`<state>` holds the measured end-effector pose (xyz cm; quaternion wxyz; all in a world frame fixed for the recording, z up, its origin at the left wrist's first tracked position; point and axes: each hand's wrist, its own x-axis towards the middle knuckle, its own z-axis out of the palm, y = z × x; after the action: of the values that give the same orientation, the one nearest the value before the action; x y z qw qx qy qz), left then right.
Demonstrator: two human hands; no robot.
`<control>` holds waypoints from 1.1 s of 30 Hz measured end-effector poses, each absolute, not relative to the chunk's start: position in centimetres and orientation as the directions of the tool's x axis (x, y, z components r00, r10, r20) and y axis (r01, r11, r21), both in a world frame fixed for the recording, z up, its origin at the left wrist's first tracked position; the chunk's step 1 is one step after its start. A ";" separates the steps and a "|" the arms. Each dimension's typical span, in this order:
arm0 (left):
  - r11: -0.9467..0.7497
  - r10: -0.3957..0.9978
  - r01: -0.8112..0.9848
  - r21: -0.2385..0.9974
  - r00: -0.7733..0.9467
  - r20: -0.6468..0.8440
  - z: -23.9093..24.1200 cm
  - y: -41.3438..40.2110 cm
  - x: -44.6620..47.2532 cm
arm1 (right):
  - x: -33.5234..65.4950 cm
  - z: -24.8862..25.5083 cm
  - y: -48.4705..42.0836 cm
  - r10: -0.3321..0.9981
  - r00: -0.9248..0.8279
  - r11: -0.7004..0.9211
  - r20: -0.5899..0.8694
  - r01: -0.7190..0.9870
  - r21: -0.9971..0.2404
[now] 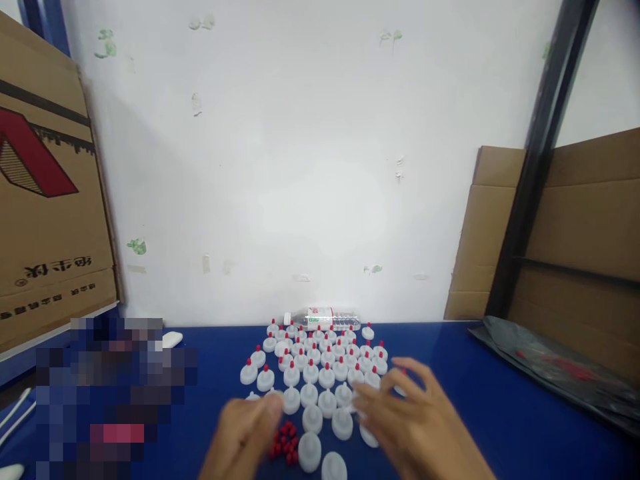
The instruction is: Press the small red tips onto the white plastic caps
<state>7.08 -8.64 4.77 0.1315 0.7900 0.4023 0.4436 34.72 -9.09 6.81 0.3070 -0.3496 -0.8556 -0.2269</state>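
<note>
Many white plastic nozzle lids (327, 377) stand on the blue table, most at the back with small red tip caps on them. The nearer lids (313, 419) have no red cap, and a few lie tipped. My left hand (245, 433) is at the front left of the lids, thumb against curled fingers; whatever may be between them is hidden. Right beside it lies a small pile of loose red caps (286, 443). My right hand (413, 413) reaches over the right side of the lids with its fingers apart, slightly blurred, covering some lids.
A clear plastic bottle (323, 318) lies on its side against the white wall behind the lids. A large printed cardboard box (50, 200) stands at left. On the right are a dark plastic bag (545, 367), a dark post (525, 173) and cardboard sheets (590, 220).
</note>
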 end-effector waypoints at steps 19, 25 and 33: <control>-0.740 0.652 0.655 0.157 0.639 0.408 4.7 -7.3 7.0 | 42.9 3.0 -6.6 0.964 -0.064 0.158 0.259 0.919 -0.360; -0.743 0.650 0.652 0.152 0.648 0.398 4.0 -7.0 6.8 | 42.1 4.2 -7.1 0.971 -0.016 0.122 0.237 0.891 -0.437; -0.688 0.639 0.710 0.149 0.497 0.587 4.1 -6.4 6.4 | 41.6 1.6 -6.8 0.930 -0.084 0.213 0.359 0.917 -0.337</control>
<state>6.38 -6.36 4.15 -0.0562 0.8632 0.3909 0.3144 41.62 -6.75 1.60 0.2542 -0.6271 -0.7362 0.0123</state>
